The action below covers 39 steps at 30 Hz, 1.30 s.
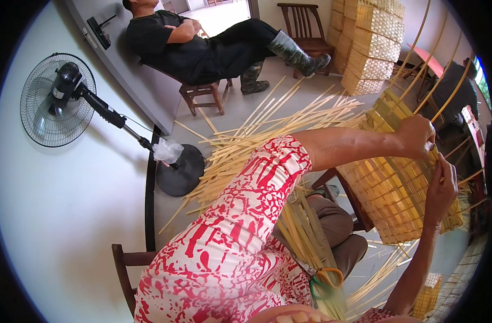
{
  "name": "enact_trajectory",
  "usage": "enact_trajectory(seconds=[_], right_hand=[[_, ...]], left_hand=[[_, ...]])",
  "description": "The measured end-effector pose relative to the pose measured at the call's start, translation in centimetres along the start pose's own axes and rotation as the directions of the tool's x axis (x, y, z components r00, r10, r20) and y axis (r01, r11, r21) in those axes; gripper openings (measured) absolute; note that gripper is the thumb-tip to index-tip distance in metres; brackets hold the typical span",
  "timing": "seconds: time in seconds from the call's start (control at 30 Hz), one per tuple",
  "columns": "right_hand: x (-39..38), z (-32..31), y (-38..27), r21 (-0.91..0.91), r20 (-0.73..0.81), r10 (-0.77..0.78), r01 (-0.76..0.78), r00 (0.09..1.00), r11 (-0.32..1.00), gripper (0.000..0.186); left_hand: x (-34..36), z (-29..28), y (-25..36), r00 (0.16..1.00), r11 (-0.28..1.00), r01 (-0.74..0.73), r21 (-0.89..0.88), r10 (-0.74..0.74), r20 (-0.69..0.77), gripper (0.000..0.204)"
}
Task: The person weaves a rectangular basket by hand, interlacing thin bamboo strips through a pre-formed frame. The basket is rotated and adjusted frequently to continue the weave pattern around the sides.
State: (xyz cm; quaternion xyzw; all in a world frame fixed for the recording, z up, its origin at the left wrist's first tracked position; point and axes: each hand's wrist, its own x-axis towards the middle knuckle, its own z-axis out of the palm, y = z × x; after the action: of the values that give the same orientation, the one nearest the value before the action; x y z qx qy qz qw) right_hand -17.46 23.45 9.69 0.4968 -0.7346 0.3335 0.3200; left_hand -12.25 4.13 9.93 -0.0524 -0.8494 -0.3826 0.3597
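Observation:
A partly woven bamboo basket with long upright stakes leans at the right. My left hand reaches across to its upper part, fingers curled on a bamboo strip there. Just below, my right hand pinches at that strip, with the fingertips close to those of my left hand. On my lap, loose flat strips lie with scissors that have orange and green handles. Part of the basket is hidden behind my hands and left forearm.
A standing fan is at the left. A person in boots sits by the door. Cut strips cover part of the floor. Stacked baskets stand near a wooden chair. Another person sits at the far right.

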Motion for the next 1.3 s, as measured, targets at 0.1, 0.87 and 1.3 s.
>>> enact_trajectory(seconds=[0.1,0.87,1.3], right_hand=[[0.1,-0.1,0.1,0.001,0.002,0.050,-0.050,0.999,0.999,0.018],[-1.3,0.6,0.6,0.193,-0.026,0.239,-0.230,0.971,0.954,0.018],[-0.1,0.9,-1.5,0.171,-0.160,0.195,-0.167,0.968,0.971,0.007]], left_hand=[[-0.1,-0.5,0.2,1.000,1.000,-0.008,0.013,0.008,-0.001,0.011],[-0.4,-0.4,-0.3,0.999,0.999,-0.037,0.023,0.038,-0.029,0.011],[-0.1,-3.7,0.2,0.861,0.865,-0.486,0.125,0.498,-0.105,0.018]])
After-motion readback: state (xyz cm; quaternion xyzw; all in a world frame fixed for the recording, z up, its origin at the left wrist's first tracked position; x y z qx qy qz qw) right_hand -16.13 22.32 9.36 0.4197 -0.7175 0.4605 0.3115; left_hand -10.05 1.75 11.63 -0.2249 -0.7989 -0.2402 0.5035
